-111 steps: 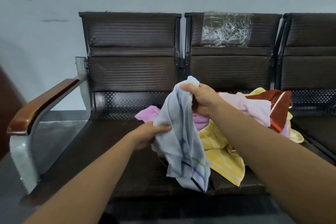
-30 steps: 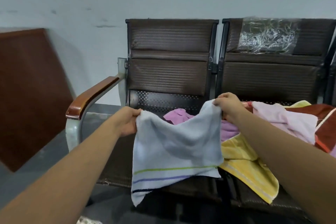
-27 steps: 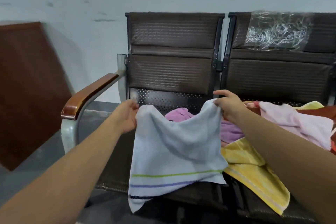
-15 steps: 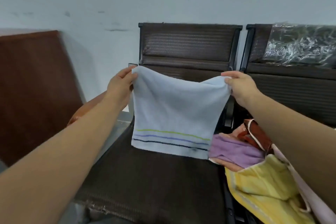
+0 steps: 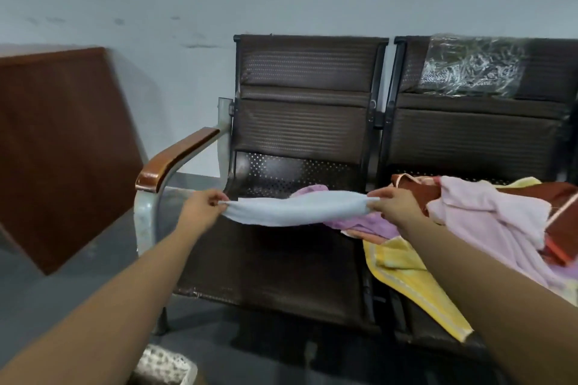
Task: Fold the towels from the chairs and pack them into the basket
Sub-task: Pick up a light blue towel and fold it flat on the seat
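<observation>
Head view. The left hand (image 5: pixel 203 206) and the right hand (image 5: pixel 391 207) are each pinching one end of a pale blue towel (image 5: pixel 297 209) between thumb and curled fingers. They are holding it stretched roughly level over the seat of the left chair (image 5: pixel 269 262), and the cloth is sagging a little at its middle. Just beside the right hand, the other towels are lying in a loose heap that is spreading from the seat's right edge onto the next chair (image 5: pixel 475 134). A purple towel (image 5: pixel 370 223) is lying nearest the blue one. A yellow towel (image 5: pixel 409 278) is hanging over the front edge, a pink towel (image 5: pixel 488 219) is lying on top, and a brown towel (image 5: pixel 414 189) is lying behind. The basket (image 5: pixel 167 366), white and woven, is standing on the floor at the lower left, in front of the left chair and partly hidden by the left forearm. A wooden armrest (image 5: pixel 176 155) is bounding the left chair. Crumpled clear plastic (image 5: pixel 469 70) is covering part of the next chair's backrest. A brown panel (image 5: pixel 62 141) is leaning at the far left.
</observation>
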A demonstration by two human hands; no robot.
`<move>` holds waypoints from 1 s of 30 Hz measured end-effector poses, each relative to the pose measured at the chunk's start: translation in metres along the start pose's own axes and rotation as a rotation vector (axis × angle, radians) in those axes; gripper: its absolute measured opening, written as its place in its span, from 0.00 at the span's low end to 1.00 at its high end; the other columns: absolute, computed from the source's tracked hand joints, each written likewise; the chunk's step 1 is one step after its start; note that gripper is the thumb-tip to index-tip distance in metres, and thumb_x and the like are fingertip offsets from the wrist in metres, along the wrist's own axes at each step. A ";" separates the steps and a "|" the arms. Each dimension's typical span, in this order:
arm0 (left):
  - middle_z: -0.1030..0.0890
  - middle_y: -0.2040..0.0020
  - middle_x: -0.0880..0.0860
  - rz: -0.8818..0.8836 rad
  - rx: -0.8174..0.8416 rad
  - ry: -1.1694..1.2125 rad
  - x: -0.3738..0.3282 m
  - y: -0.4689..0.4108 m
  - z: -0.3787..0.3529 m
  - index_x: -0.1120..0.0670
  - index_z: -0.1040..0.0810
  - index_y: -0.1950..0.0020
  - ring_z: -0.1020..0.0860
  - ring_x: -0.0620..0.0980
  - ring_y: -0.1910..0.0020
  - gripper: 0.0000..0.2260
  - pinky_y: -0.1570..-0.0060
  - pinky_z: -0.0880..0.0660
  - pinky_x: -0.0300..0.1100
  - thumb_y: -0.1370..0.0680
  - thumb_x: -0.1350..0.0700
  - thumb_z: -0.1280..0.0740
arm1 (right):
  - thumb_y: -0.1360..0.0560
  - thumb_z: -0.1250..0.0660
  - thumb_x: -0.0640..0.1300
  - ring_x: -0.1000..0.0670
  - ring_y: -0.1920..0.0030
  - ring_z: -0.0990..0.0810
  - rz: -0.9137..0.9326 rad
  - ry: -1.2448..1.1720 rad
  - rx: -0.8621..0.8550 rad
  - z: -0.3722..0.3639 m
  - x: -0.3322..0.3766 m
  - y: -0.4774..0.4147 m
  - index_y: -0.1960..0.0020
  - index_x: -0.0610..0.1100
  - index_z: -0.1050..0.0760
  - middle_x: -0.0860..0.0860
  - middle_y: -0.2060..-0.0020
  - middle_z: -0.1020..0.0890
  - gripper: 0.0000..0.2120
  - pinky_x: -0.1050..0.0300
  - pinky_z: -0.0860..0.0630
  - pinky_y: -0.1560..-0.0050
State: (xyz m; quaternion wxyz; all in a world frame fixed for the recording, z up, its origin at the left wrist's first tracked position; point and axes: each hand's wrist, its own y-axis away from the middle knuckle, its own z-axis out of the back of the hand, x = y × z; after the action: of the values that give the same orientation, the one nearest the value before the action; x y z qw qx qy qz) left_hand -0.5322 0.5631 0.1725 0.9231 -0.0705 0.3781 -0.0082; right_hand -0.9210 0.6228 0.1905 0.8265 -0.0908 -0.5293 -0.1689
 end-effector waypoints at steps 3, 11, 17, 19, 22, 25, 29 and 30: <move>0.18 0.61 0.53 0.062 0.179 -0.121 0.030 0.021 -0.020 0.51 0.18 0.57 0.21 0.51 0.59 0.05 0.58 0.28 0.40 0.25 0.60 0.27 | 0.26 0.30 0.32 0.59 0.76 0.30 -0.050 0.250 0.097 -0.011 -0.053 0.029 0.57 0.42 0.18 0.51 0.72 0.26 0.06 0.65 0.35 0.74; 0.22 0.62 0.49 -0.008 0.319 -0.187 0.037 0.035 -0.025 0.50 0.19 0.54 0.25 0.45 0.64 0.07 0.64 0.31 0.38 0.28 0.55 0.23 | 0.26 0.26 0.40 0.50 0.67 0.25 -0.067 0.312 0.058 -0.012 -0.071 0.036 0.52 0.41 0.18 0.48 0.66 0.20 0.04 0.59 0.31 0.68; 0.22 0.61 0.49 -0.008 0.136 -0.115 0.043 0.031 -0.020 0.51 0.18 0.57 0.25 0.48 0.60 0.04 0.62 0.30 0.40 0.27 0.54 0.24 | 0.23 0.30 0.41 0.52 0.60 0.24 -0.005 0.120 -0.015 -0.015 -0.061 0.036 0.52 0.40 0.19 0.49 0.60 0.19 0.04 0.56 0.28 0.59; 0.19 0.51 0.47 -0.021 0.126 -0.008 0.048 0.030 -0.015 0.51 0.20 0.59 0.23 0.47 0.52 0.05 0.53 0.28 0.42 0.26 0.56 0.25 | 0.22 0.31 0.39 0.52 0.60 0.25 -0.006 -0.013 -0.007 -0.018 -0.059 0.036 0.50 0.36 0.21 0.47 0.59 0.20 0.06 0.60 0.29 0.60; 0.17 0.49 0.46 -0.026 0.239 0.101 0.052 0.032 -0.008 0.54 0.23 0.56 0.21 0.47 0.51 0.05 0.47 0.25 0.45 0.22 0.57 0.29 | 0.23 0.33 0.35 0.49 0.59 0.25 0.001 -0.129 0.022 -0.020 -0.055 0.033 0.52 0.33 0.23 0.45 0.61 0.21 0.04 0.59 0.27 0.59; 0.22 0.61 0.51 -0.061 0.444 -0.036 0.059 0.034 0.002 0.53 0.23 0.53 0.25 0.47 0.62 0.05 0.58 0.27 0.41 0.22 0.54 0.29 | 0.24 0.33 0.33 0.44 0.56 0.23 -0.061 -0.200 0.150 -0.018 -0.057 0.026 0.58 0.39 0.23 0.43 0.60 0.21 0.05 0.52 0.22 0.58; 0.18 0.53 0.52 0.155 0.904 0.009 0.068 0.038 -0.002 0.55 0.20 0.49 0.18 0.48 0.54 0.11 0.50 0.21 0.42 0.27 0.52 0.25 | 0.24 0.31 0.36 0.48 0.59 0.22 -0.196 0.022 0.540 -0.012 -0.067 0.024 0.56 0.40 0.22 0.44 0.60 0.20 0.02 0.56 0.23 0.61; 0.16 0.51 0.52 0.189 0.968 -0.029 0.066 0.038 -0.006 0.54 0.20 0.47 0.17 0.48 0.50 0.14 0.49 0.21 0.41 0.28 0.50 0.24 | 0.24 0.30 0.39 0.49 0.58 0.20 -0.206 0.128 0.598 -0.014 -0.071 0.025 0.54 0.40 0.20 0.46 0.58 0.17 0.02 0.56 0.22 0.59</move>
State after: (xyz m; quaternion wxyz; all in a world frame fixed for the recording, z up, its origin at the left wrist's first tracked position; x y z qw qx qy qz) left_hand -0.4904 0.5957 0.1175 0.8519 0.4008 0.3226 -0.0979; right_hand -0.9272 0.6544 0.1217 0.8266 0.2211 -0.5090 -0.0940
